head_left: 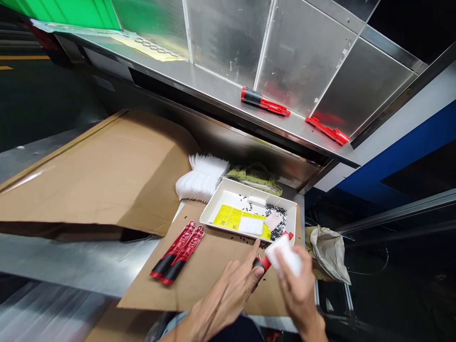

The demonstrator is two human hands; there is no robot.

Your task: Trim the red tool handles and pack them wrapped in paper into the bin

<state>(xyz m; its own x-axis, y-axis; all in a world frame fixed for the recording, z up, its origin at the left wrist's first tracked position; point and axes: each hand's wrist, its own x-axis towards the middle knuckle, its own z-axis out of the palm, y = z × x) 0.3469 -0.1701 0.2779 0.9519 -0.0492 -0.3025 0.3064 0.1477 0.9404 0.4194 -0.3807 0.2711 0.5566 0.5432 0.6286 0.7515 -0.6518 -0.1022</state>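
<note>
My left hand point(235, 285) is closed around the black end of a red and black plastic tool point(261, 262), with the forefinger stretched out. My right hand point(295, 285) pinches a white foam sleeve point(285, 254) over the tool's other end, whose red tip shows near the tray. Both hands hover above a brown cardboard sheet point(210, 270). Just beyond them sits a white tray point(228, 194) holding yellow labels point(231, 216), white pieces and several small black screws point(276, 213).
Two more red and black tools point(177, 254) lie side by side on the cardboard at the left. A stack of white foam sleeves point(203, 178) sits behind the tray. Two red parts point(265, 102) point(327, 130) rest on the metal shelf above. A large cardboard sheet point(96, 171) covers the left.
</note>
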